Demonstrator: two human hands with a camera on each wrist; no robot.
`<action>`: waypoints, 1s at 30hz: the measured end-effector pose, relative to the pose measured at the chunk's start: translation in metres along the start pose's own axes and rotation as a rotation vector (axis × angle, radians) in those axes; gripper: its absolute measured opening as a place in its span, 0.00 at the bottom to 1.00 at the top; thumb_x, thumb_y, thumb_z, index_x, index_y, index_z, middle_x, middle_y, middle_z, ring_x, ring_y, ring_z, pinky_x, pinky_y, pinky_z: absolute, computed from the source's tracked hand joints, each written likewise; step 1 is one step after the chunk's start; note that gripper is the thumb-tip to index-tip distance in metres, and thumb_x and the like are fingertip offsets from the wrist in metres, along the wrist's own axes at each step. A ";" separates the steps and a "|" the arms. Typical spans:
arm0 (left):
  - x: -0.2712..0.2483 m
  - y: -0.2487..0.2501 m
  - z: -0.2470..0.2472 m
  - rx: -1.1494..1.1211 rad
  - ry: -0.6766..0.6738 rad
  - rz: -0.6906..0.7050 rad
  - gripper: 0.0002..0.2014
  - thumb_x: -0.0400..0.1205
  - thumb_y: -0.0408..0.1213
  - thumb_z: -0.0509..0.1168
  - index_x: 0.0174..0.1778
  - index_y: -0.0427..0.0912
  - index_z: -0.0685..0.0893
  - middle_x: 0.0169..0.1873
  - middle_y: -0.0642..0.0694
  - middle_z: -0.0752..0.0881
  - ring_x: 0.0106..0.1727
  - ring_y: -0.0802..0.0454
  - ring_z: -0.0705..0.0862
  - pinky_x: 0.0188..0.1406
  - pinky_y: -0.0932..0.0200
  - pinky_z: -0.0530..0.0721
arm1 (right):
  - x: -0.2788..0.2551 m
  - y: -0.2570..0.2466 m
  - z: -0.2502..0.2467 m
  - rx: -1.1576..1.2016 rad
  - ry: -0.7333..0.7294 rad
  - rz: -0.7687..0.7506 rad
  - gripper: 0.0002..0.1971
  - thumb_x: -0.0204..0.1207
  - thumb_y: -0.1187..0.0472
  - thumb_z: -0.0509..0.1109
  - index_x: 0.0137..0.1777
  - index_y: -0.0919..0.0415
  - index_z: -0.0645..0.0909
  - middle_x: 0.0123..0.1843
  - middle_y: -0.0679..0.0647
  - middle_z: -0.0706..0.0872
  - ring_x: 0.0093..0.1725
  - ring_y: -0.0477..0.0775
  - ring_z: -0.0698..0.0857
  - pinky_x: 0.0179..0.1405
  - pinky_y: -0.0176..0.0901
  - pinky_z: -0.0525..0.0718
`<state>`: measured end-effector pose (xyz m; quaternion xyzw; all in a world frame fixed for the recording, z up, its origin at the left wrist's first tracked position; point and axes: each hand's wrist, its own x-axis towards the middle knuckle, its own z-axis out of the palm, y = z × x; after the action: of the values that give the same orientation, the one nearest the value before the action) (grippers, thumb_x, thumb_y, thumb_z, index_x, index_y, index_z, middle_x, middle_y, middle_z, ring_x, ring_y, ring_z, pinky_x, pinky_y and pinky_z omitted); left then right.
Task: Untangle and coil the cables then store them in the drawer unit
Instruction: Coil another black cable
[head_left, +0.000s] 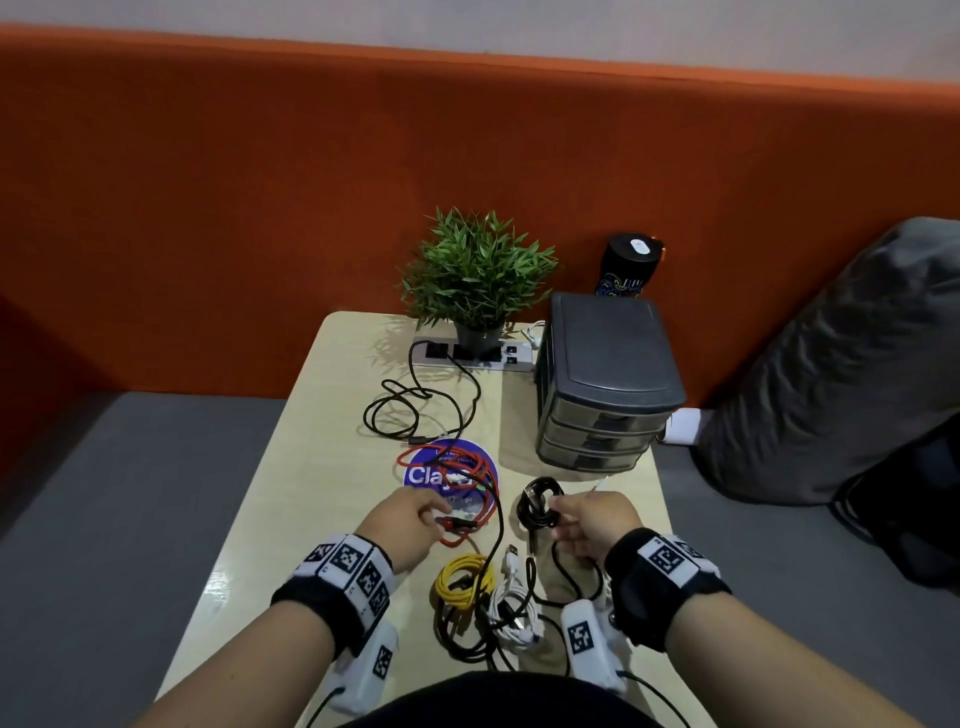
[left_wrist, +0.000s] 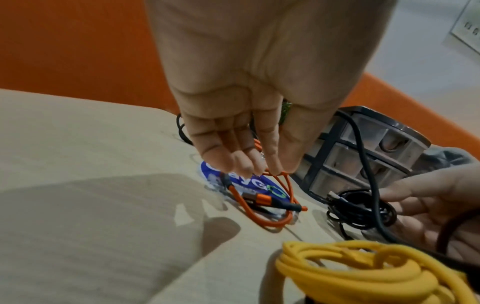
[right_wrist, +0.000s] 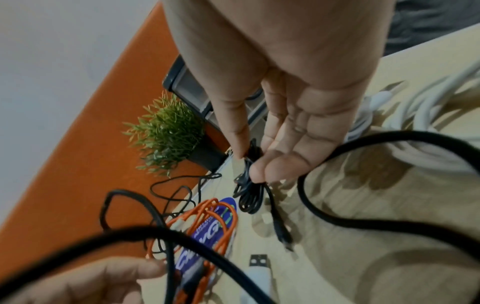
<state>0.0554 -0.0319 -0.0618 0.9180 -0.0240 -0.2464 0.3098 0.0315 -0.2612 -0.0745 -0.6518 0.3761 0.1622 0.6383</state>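
Pinching red cable (head_left: 470, 493) over "Clay" sticker (head_left: 451, 475), left hand (head_left: 410, 525).

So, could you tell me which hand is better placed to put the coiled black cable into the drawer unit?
Right. The right hand already pinches the coiled black cable, and the drawer unit stands just beyond it on that side. The left hand is at the red cable.

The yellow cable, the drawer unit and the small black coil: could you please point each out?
yellow cable (head_left: 464, 578): head view, middle of its coil.
drawer unit (head_left: 608, 353): head view, its lid.
small black coil (right_wrist: 248, 200): right wrist view, its hanging loops.
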 end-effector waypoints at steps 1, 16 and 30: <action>0.002 -0.002 0.003 0.045 -0.026 0.010 0.14 0.79 0.31 0.64 0.59 0.48 0.83 0.55 0.46 0.79 0.52 0.50 0.82 0.52 0.62 0.79 | 0.001 0.000 0.002 -0.019 0.014 -0.004 0.08 0.76 0.68 0.72 0.37 0.69 0.78 0.30 0.63 0.80 0.24 0.57 0.81 0.18 0.41 0.81; 0.013 -0.007 0.018 -0.079 0.023 0.029 0.15 0.81 0.31 0.59 0.60 0.51 0.80 0.53 0.49 0.84 0.48 0.54 0.83 0.46 0.64 0.79 | -0.036 -0.026 0.021 -0.547 -0.158 -0.414 0.13 0.75 0.46 0.72 0.55 0.50 0.85 0.43 0.44 0.86 0.35 0.44 0.82 0.32 0.32 0.79; -0.003 0.010 -0.039 -0.691 -0.062 0.163 0.22 0.74 0.17 0.61 0.54 0.45 0.87 0.46 0.42 0.88 0.41 0.52 0.84 0.33 0.65 0.78 | -0.082 -0.060 0.040 -0.340 -0.303 -0.675 0.07 0.78 0.71 0.68 0.44 0.58 0.84 0.35 0.54 0.86 0.33 0.48 0.86 0.42 0.45 0.86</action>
<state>0.0721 -0.0174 -0.0275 0.7460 -0.0218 -0.2423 0.6199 0.0294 -0.2060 0.0194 -0.8038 0.0104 0.0976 0.5868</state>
